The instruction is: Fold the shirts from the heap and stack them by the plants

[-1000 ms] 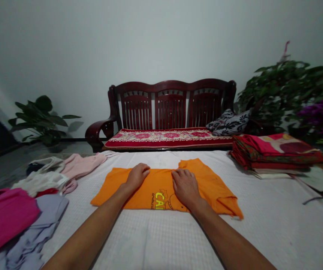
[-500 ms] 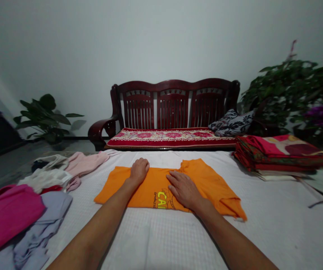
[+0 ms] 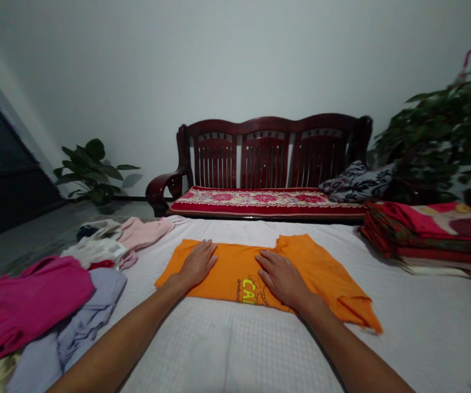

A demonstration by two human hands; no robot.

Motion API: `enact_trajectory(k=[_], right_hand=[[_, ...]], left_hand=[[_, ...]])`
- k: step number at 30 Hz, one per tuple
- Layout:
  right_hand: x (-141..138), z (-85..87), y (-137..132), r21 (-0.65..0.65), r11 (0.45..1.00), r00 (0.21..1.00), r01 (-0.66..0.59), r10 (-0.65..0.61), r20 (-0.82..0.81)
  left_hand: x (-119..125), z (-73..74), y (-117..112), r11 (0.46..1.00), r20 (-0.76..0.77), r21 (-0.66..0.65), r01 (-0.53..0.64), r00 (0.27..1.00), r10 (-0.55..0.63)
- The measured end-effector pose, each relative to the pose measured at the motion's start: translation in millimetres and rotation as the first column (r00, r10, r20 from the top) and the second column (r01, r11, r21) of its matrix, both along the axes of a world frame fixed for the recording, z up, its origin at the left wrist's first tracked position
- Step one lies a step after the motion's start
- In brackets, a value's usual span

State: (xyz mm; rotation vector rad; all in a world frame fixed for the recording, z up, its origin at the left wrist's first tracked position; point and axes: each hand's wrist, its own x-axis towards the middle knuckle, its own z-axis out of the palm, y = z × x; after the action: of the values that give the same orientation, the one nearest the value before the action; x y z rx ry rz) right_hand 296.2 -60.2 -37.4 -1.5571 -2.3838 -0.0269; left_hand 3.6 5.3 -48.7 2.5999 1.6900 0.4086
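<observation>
An orange T-shirt (image 3: pixel 235 262), folded lengthwise with part of a yellow-lettered print showing, lies across the white-covered surface in front of me. My left hand (image 3: pixel 198 264) rests flat on its left part, fingers stretched out and slightly apart. On the middle of the shirt, beside the print, my right hand (image 3: pixel 282 275) lies palm down with its fingers extended. The sleeve and shoulder area spreads out to the right of that hand. Neither hand grips the cloth.
Loose clothes lie at the left, among them a pink garment (image 3: pixel 34 300), a lavender one (image 3: pixel 96 305) and a light pink one (image 3: pixel 143 232). A stack of folded red cloths (image 3: pixel 428 234) sits at the right. Behind stands a wooden bench (image 3: pixel 264 153).
My left hand has flattened and its fingers have stretched out on the shirt. My right hand stays on the middle of the shirt. The view has turned slightly left.
</observation>
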Motion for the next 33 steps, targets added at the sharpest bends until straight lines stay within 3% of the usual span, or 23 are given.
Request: enact_trajectory(k=[5,9,18,22,25,29,33], right_hand=[[-1,1.0,0,0.002,1.0,1.0,0.001,-0.001,0.005],[0,-1.3,1,0.02,1.0,1.0,0.0,-0.001,0.012],[1,-2.6,3,0.025,1.0,1.0,-0.013,0.013,0.002],[1,-1.1,2,0.023,1.0,1.0,-0.012,0.012,0.005],[-1,2.6,-2,0.028,1.0,1.0,-0.004,0.004,0.0],[-7,11.4,-16,0.04,0.996,0.997,0.082,-0.082,-0.001],[-4,17.0,-38,0.015,0.981,0.98,0.195,-0.195,0.039]], left_hand=[[-29,3.7,10,0.976,-0.148,-0.002,-0.218,0.965,0.215],[-42,14.3,25,0.917,-0.133,-0.039,-0.397,0.912,0.389],[-42,29.6,39,0.862,-0.085,0.037,-0.506,0.858,0.507],[-35,35.7,40,0.89,-0.098,0.073,-0.449,0.885,0.455],[-20,34.9,34,0.959,-0.088,0.117,-0.258,0.959,0.269],[1,19.8,12,0.994,-0.043,0.106,-0.012,0.999,0.017],[-3,0.7,-3,0.999,-0.141,0.034,0.018,0.99,-0.013]])
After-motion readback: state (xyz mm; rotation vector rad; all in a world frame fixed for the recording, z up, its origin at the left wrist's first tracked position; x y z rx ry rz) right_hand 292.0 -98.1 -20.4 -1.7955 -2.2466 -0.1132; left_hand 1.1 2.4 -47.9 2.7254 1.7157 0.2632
